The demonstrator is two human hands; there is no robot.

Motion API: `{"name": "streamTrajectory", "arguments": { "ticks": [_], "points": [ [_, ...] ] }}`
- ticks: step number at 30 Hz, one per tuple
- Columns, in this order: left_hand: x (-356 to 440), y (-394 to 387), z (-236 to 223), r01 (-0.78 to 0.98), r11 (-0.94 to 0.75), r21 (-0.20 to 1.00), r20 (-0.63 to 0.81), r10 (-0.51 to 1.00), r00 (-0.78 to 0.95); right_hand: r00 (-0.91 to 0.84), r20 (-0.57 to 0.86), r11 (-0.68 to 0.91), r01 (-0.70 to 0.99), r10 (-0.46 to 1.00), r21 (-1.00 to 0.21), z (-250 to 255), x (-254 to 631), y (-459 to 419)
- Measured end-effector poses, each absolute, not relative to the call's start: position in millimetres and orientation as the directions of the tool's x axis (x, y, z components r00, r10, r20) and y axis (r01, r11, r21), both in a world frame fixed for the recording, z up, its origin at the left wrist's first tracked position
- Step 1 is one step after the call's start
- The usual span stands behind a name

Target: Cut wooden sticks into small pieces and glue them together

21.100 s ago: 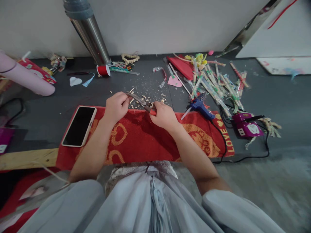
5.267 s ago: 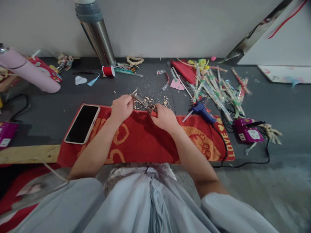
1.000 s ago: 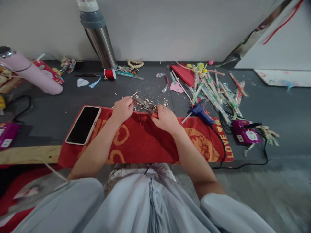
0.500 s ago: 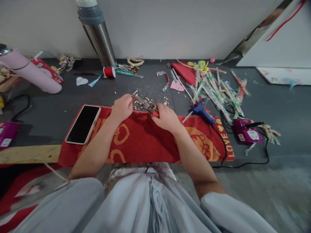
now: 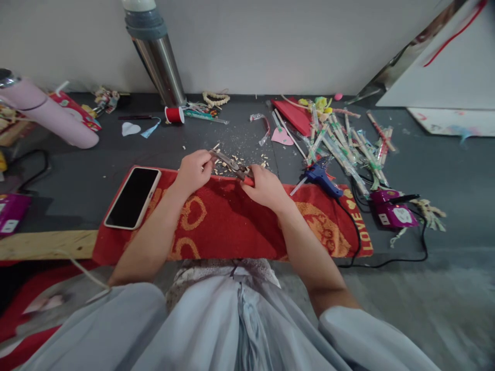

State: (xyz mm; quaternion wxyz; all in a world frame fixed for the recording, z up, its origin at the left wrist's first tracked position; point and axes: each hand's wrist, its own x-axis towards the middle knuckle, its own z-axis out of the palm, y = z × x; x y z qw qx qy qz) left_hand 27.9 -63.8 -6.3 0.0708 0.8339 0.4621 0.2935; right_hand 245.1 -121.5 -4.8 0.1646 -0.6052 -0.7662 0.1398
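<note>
Pliers (image 5: 231, 164) sit in the curled right hand (image 5: 265, 186), over the tabletop (image 5: 143, 152) near its front edge; the left hand (image 5: 196, 168), pinched at their tip, presumably steadies something too small to identify

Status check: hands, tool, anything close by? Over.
Right hand gripping cutters. Left hand at their tip, hold unclear. Pale bits scattered around; glue gun off right.
</note>
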Motion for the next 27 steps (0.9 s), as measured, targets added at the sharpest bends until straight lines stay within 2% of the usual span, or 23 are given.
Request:
{"name": "streamTrajectory", "arguments": {
  "ticks": [17,21,27],
  "points": [
    [30.4,-64.3,-10.0,0.666,-0.615,0.422,0.514,0.768,0.382,-0.222,0.056,0.223,0.864,0.973,-0.451,-1.4,243.9,-122.0],
    [31.2,-65.1,-10.2,0.691,-0.587,0.423,0.490,0.789,0.371,-0.207,0.075,0.219,0.871,0.975,-0.441,-3.8,242.9,-122.1],
    [32.3,-65.9,-7.8,0.660,-0.563,0.497,0.448,0.818,0.361,-0.228,0.107,0.252,0.875,0.968,-0.412,-5.6,244.3,-121.9]
  ]
}}
